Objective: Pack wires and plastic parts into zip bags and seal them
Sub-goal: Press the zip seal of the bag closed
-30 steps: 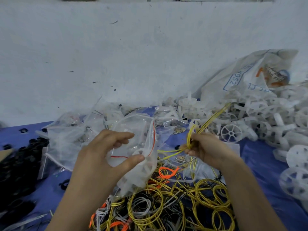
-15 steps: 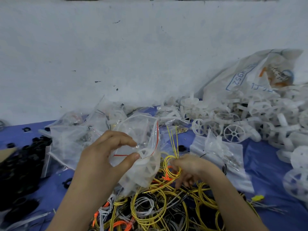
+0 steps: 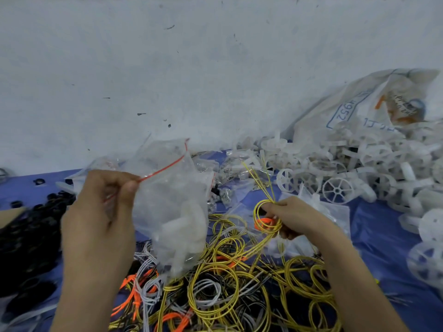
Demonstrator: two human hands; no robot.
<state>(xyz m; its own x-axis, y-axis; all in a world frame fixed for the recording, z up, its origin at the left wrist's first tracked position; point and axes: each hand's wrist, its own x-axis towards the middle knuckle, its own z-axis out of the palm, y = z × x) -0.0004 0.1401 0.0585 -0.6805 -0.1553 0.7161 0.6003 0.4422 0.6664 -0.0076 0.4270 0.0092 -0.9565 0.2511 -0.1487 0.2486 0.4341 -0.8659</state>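
Note:
My left hand [image 3: 100, 212] pinches the red-striped mouth of a clear zip bag [image 3: 172, 202], which hangs open with white plastic parts in its bottom. To its right, my right hand [image 3: 292, 216] grips a small coil of yellow wire [image 3: 265, 218] with an orange wire in it; the loose yellow ends stick up past my fingers. The coil is beside the bag, apart from it. Below both hands lies a tangled pile of yellow, white, orange and black wires [image 3: 215, 288].
White plastic wheels [image 3: 338, 190] are heaped at the right in front of a large printed sack [image 3: 359, 109]. Black rings [image 3: 26, 236] pile at the left. Filled clear bags [image 3: 223, 185] lie behind on the blue table cover [image 3: 383, 236]. A white wall stands close behind.
My left hand raised the bag and shifted its grip to the red zip edge. My right hand wound the long yellow wire into a small coil and lifted it off the pile.

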